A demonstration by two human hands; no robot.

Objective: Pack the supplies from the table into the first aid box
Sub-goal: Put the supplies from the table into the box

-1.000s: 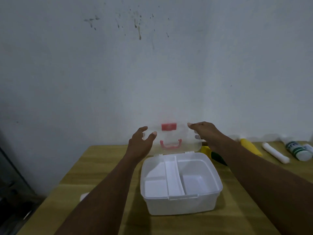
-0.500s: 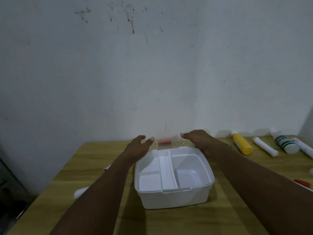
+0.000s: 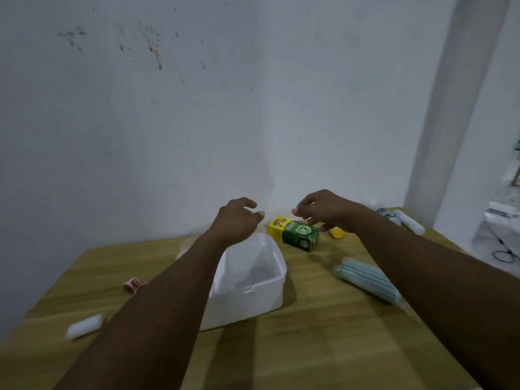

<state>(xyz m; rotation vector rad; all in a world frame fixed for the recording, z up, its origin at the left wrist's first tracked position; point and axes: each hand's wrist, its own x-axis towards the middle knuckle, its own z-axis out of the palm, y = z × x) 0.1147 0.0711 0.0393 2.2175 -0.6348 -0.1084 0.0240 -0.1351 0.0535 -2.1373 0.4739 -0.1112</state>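
Note:
The white first aid box (image 3: 253,294) stands open on the wooden table (image 3: 323,347), its lid laid back out of sight behind my left forearm. My left hand (image 3: 237,220) hovers over the box's far rim, fingers apart and empty. My right hand (image 3: 323,211) hangs above a green and yellow carton (image 3: 298,235), fingers curled loosely, holding nothing. A yellow tube (image 3: 337,233) peeks out under that hand. A pack of blue face masks (image 3: 365,280) lies right of the box. A small red tape roll (image 3: 131,285) and a white bandage roll (image 3: 84,329) lie to the left.
White bottles and tubes (image 3: 405,220) lie at the table's far right corner by a wall pillar (image 3: 450,108). The stained wall (image 3: 140,108) runs right behind the table. Clutter (image 3: 503,220) sits beyond the right edge.
The lid has gone from upright to fully laid back, and both hands have let go of it and lifted. The view has swung right, bringing the carton and mask pack into sight.

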